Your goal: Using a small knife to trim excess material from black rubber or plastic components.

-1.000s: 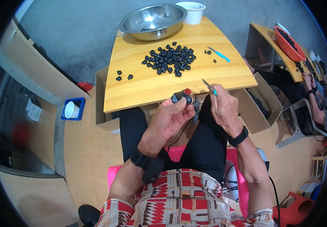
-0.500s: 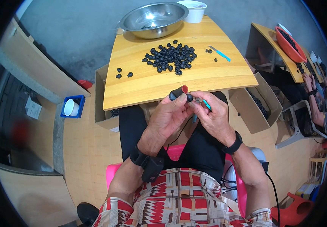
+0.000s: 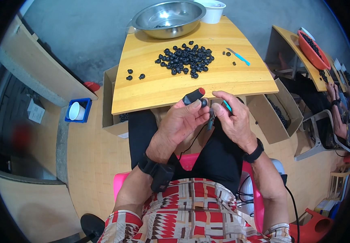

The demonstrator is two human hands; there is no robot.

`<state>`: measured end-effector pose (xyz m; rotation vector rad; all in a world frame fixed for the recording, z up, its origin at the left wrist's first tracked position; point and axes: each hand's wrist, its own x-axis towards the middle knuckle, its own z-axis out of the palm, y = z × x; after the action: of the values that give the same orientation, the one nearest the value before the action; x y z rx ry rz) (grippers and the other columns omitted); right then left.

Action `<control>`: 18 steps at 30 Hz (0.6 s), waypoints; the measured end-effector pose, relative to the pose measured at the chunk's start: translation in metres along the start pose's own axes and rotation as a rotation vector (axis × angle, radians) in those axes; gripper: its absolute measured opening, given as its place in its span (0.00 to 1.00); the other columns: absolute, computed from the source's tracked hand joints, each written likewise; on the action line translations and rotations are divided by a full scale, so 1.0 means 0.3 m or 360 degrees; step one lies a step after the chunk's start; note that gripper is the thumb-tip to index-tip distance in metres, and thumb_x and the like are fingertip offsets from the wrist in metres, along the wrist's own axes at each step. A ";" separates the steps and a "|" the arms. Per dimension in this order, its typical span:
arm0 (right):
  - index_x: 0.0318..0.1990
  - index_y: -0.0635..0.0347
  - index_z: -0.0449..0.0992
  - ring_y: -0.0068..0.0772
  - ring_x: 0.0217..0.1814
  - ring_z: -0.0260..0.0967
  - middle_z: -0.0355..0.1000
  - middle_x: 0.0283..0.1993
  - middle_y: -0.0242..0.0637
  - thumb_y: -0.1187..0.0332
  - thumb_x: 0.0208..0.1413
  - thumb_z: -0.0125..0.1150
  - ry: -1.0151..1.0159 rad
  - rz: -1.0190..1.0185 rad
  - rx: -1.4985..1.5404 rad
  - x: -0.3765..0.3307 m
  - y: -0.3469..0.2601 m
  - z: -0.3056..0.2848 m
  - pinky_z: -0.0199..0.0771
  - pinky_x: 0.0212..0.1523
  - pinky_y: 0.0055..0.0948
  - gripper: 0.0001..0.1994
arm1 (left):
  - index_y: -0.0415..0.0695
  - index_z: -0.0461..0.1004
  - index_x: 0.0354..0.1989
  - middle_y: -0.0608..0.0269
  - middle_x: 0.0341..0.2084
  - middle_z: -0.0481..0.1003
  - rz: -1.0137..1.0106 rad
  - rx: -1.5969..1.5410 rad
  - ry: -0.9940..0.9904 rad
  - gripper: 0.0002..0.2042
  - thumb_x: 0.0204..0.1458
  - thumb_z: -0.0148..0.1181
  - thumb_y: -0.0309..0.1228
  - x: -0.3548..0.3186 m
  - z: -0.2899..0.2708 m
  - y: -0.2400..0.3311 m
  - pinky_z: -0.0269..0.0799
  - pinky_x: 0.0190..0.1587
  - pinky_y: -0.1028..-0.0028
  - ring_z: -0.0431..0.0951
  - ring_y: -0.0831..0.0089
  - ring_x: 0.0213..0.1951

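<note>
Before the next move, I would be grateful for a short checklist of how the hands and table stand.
1. Left hand gripping the black piece: ok.
2. Right hand holding the turquoise-handled knife: ok.
3. That knife's blade clear of the left fingers: cannot tell; the blade is hard to make out.
4. Second knife lying on the table, away from both hands: ok.
5. All loose black parts in one pile: not ok; three lie apart at left.

desk (image 3: 154, 91) left: three black balls (image 3: 142, 76) | one ball pile (image 3: 186, 61) | right: three bits (image 3: 228, 54), one blue knife (image 3: 243, 60) | far: one bowl (image 3: 169, 32), one tub (image 3: 214, 17)
</note>
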<state>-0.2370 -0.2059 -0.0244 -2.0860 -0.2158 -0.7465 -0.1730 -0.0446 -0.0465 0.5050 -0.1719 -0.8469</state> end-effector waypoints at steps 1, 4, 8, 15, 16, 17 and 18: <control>0.43 0.61 0.72 0.34 0.28 0.72 0.72 0.31 0.42 0.73 0.47 0.59 0.0000 -0.0001 -0.0001 -0.002 0.011 -0.009 0.71 0.27 0.27 0.13 | 0.43 0.63 0.50 0.63 0.37 0.72 0.0011 -0.0029 -0.0019 0.17 0.52 0.55 0.26 0.002 -0.001 -0.002 0.71 0.44 0.71 0.74 0.72 0.39; 0.40 0.59 0.73 0.40 0.24 0.69 0.68 0.26 0.39 0.74 0.43 0.59 -0.0070 -0.0358 -0.0467 -0.002 0.032 -0.012 0.69 0.23 0.31 0.13 | 0.43 0.63 0.50 0.62 0.37 0.72 0.0044 -0.0086 -0.0037 0.17 0.51 0.55 0.24 0.002 0.008 -0.006 0.72 0.44 0.72 0.74 0.71 0.40; 0.40 0.58 0.72 0.39 0.23 0.68 0.66 0.24 0.38 0.72 0.43 0.60 -0.0138 -0.0411 -0.0614 -0.002 0.015 -0.008 0.68 0.22 0.32 0.14 | 0.42 0.63 0.50 0.60 0.38 0.72 0.0074 -0.0195 -0.0071 0.17 0.51 0.54 0.22 -0.001 0.010 -0.012 0.72 0.45 0.71 0.74 0.70 0.40; 0.41 0.57 0.71 0.37 0.24 0.68 0.64 0.23 0.37 0.72 0.42 0.61 -0.0097 -0.0449 -0.0744 -0.004 0.013 -0.010 0.67 0.23 0.32 0.15 | 0.42 0.64 0.50 0.59 0.39 0.72 0.0023 -0.0278 -0.0061 0.16 0.51 0.53 0.22 -0.007 0.018 -0.021 0.73 0.44 0.70 0.74 0.70 0.40; 0.41 0.57 0.71 0.37 0.25 0.68 0.64 0.24 0.37 0.72 0.41 0.61 -0.0098 -0.0446 -0.0758 -0.004 0.011 -0.009 0.67 0.23 0.32 0.15 | 0.42 0.64 0.50 0.58 0.39 0.72 0.0011 -0.0271 -0.0077 0.16 0.51 0.53 0.22 -0.007 0.015 -0.021 0.73 0.44 0.70 0.74 0.70 0.40; 0.41 0.57 0.71 0.37 0.25 0.68 0.64 0.24 0.37 0.72 0.41 0.61 -0.0097 -0.0444 -0.0758 -0.004 0.010 -0.009 0.67 0.23 0.32 0.15 | 0.42 0.64 0.49 0.58 0.38 0.72 -0.0001 -0.0264 -0.0092 0.16 0.52 0.53 0.23 -0.007 0.013 -0.021 0.73 0.44 0.70 0.75 0.70 0.39; 0.41 0.57 0.70 0.37 0.25 0.68 0.64 0.24 0.36 0.72 0.41 0.61 -0.0104 -0.0448 -0.0755 -0.002 0.011 -0.011 0.67 0.23 0.32 0.15 | 0.42 0.64 0.49 0.58 0.38 0.72 -0.0004 -0.0264 -0.0091 0.16 0.52 0.53 0.23 -0.008 0.011 -0.022 0.73 0.44 0.70 0.75 0.70 0.39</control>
<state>-0.2376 -0.2103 -0.0258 -2.5647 -0.4066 -0.9702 -0.1802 -0.0479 -0.0467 0.3261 -0.1522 -0.8704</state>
